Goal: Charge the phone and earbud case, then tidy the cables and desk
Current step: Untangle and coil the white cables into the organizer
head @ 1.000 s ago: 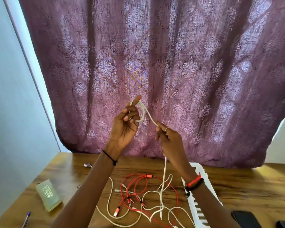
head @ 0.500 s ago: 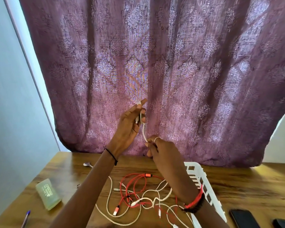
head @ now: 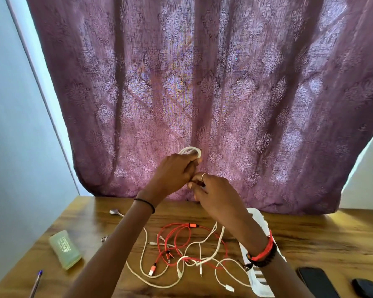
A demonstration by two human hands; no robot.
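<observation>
Two hands work a white cable (head: 190,149) above a wooden desk (head: 310,233), in front of a purple patterned curtain (head: 224,82). Much of the work is hidden. Only the top of the cable's loops shows above the left hand (head: 177,171), and the rest is lost behind its knuckles. The right hand (head: 215,194) turns its back to the camera, so whatever its bent fingers (head: 195,187) hold cannot be made out. A white strand drops from under that wrist to the desk.

The phone (head: 317,280) lies dark and face up at the near right corner, cut off by the bottom edge. Just right of it is a black rounded object (head: 367,287), also cropped and too dim to identify. A white slatted basket (head: 256,216) sits partly behind the right forearm.

Both arms reach forward and upward, and the hands meet well above the desk. The left hand is raised higher, with its fingers curled tight round the looped cable. The right hand sits just below and beside it, with fingertips touching the left hand and a ring (head: 205,175) on one finger. A thin black band circles the left wrist. Red and black bands circle the right.

Below the forearms a red cable (head: 174,233) lies tangled with loose white cables (head: 179,271) on the desk. A pale green pouch (head: 65,251) rests near the left edge, and a pen (head: 36,282) pokes in at the bottom left corner.
</observation>
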